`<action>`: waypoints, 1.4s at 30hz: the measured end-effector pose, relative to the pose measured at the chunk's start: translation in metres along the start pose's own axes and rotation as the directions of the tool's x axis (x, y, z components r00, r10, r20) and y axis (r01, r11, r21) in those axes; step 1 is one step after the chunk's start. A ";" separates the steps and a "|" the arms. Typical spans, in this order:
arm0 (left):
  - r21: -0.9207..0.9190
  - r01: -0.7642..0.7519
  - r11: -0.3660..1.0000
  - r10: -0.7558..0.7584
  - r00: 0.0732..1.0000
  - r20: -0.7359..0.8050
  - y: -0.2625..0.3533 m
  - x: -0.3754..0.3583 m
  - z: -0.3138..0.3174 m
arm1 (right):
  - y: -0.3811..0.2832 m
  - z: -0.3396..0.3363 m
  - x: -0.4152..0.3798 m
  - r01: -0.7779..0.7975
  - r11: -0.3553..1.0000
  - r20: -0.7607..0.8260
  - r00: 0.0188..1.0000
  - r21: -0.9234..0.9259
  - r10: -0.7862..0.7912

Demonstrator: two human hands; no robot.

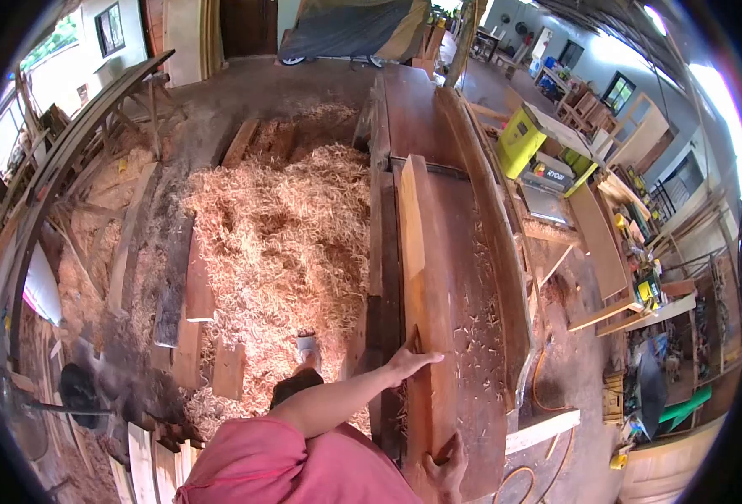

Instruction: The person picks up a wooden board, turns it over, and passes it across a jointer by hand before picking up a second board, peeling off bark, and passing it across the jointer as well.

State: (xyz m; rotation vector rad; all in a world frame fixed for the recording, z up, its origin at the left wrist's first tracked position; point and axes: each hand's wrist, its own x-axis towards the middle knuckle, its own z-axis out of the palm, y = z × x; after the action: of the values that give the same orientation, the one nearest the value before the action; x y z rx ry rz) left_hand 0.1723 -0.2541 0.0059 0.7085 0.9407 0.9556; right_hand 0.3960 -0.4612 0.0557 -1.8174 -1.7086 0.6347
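Observation:
A long, thick wooden plank (pixel 432 311) runs lengthwise along the dark brown wooden bench top (pixel 476 336), near the bench's left edge. My left hand (pixel 406 363) reaches across from the left and grips the plank at its near half, one digit over the upper face and another along the side. Closer to me, at the bottom of the view, my right hand (pixel 447 467) is closed round the plank's near part, thumb and fingers bent over it. Small wood shavings (pixel 480 332) are scattered on the bench top right of the plank.
A large heap of shavings (pixel 278 244) covers the floor left of the bench, with loose boards (pixel 199 281) beside it. A yellow-green planer marked RYOBI (pixel 547 151) stands at the right. An orange cord (pixel 541 370) trails on the floor near a pale beam (pixel 543 431).

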 end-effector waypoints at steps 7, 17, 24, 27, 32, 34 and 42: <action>-0.008 -0.041 0.999 0.041 0.998 -0.056 -0.013 0.005 -0.004 | -0.003 0.006 -0.002 -0.013 1.000 -0.009 1.000 -0.019 0.012; 0.030 0.002 1.000 0.000 0.998 -0.071 0.004 0.009 -0.008 | -0.013 0.006 0.010 -0.053 0.994 0.020 0.998 -0.099 0.055; 0.034 0.036 0.999 -0.032 0.995 -0.093 0.031 0.024 -0.018 | -0.027 0.016 0.040 -0.080 0.992 0.039 0.996 -0.094 0.084; -0.055 -0.069 0.996 0.064 0.995 -0.077 0.020 0.047 -0.025 | -0.011 0.029 0.051 -0.049 0.999 0.024 0.998 -0.023 0.050; 0.027 -0.022 0.999 0.024 0.995 -0.102 0.050 0.060 -0.037 | -0.021 0.037 0.076 -0.083 0.994 0.038 0.996 -0.075 0.086; 0.005 -0.040 0.999 0.040 0.994 -0.106 0.052 0.072 -0.041 | -0.022 0.044 0.089 -0.114 0.993 0.046 0.992 -0.023 0.115; 0.096 0.002 0.995 0.011 0.991 -0.133 0.074 0.112 -0.066 | -0.061 0.057 0.142 -0.031 1.000 0.039 0.999 0.004 0.031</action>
State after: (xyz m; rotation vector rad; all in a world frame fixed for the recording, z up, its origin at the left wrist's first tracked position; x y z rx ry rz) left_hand 0.1160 -0.1154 0.0008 0.7347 1.1087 0.9755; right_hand 0.3239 -0.3135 0.0605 -1.8428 -1.7060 0.6904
